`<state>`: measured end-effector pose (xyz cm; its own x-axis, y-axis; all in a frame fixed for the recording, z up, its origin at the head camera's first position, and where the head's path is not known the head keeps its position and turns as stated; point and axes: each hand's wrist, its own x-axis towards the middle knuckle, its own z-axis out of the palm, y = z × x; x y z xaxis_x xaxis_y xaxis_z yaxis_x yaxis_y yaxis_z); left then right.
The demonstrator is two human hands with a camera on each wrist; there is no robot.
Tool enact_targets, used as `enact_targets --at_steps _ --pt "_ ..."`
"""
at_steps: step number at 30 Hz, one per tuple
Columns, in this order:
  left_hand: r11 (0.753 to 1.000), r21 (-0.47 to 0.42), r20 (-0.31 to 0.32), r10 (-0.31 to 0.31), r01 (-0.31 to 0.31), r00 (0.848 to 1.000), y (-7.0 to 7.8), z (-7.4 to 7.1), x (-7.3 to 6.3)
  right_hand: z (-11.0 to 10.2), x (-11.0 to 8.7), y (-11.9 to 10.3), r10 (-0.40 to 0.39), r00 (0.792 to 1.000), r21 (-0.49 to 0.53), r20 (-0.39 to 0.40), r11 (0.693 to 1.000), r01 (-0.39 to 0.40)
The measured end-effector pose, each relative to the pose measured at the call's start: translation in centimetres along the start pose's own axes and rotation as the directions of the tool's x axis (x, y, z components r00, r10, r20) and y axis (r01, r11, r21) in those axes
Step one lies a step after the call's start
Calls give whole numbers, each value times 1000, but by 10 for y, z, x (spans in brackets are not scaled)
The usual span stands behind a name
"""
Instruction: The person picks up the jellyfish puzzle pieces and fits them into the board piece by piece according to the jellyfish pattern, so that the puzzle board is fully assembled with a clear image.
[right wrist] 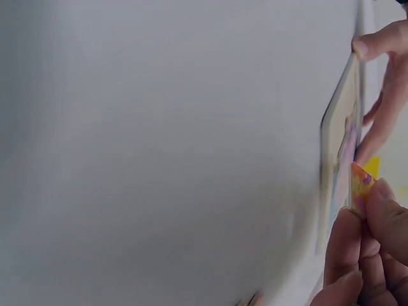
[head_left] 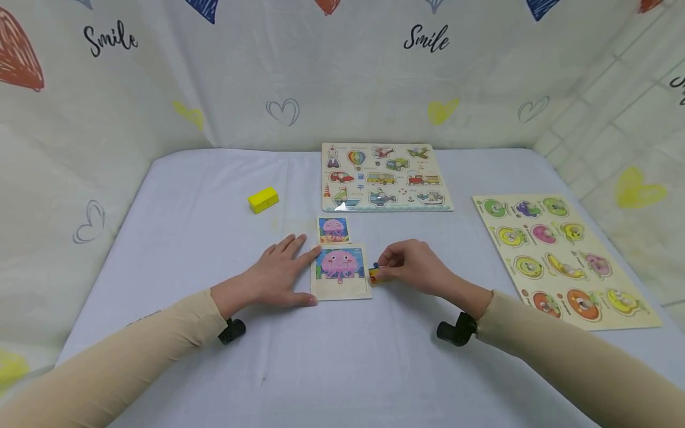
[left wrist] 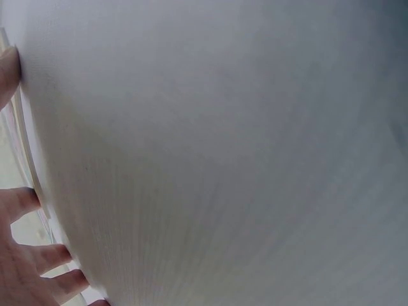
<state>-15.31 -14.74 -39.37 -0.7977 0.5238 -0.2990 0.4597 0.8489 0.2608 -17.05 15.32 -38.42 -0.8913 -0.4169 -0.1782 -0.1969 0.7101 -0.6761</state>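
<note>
A small square jigsaw board lies before me, its upper part filled with a pink octopus picture and its lower part bare wood. Just above it is a smaller octopus card. My left hand lies spread, forefinger and thumb at the board's left edge; the left wrist view catches its fingers at the far left. Between right thumb and fingers, my right hand pinches a small jigsaw piece with yellow, orange and purple on it. That piece is right beside the board's right edge.
A yellow block stands at the back left. Behind the card lies a vehicle puzzle board, and to the right a fruit puzzle board. A white cloth covers the table, with a printed curtain behind.
</note>
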Motion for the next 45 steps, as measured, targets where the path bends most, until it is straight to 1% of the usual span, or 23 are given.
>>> enact_targets --at_steps 3,10,15,18,24,29,35,41,45 --pt "1000 2 -1 0 0 1000 -1 0 0 7 6 -10 14 1000 39 20 999 -15" --pt "1000 -3 1 0 0 1000 -1 1 0 25 19 -28 3 998 79 65 997 -8" --pt "1000 0 -7 1 -1 1000 -3 2 1 35 24 -40 44 992 133 120 989 -60" --pt "1000 3 -11 2 -2 1000 -3 2 1 42 27 -47 55 988 145 142 987 -75" --pt "1000 10 -11 0 0 1000 -1 1 0 53 30 -55 36 992 97 121 994 -48" --pt "1000 15 -12 -1 1 1000 -1 1 -1 58 33 -62 41 994 57 104 997 -47" --pt "1000 17 -16 5 -4 1000 -1 0 -1 57 35 -66 63 990 25 124 997 -66" --pt "1000 20 -12 1 -1 1000 -2 0 0 59 38 -66 27 992 -47 120 999 -22" --pt "1000 12 -7 -3 3 1000 -2 1 1 60 39 -67 5 992 -57 126 998 3"
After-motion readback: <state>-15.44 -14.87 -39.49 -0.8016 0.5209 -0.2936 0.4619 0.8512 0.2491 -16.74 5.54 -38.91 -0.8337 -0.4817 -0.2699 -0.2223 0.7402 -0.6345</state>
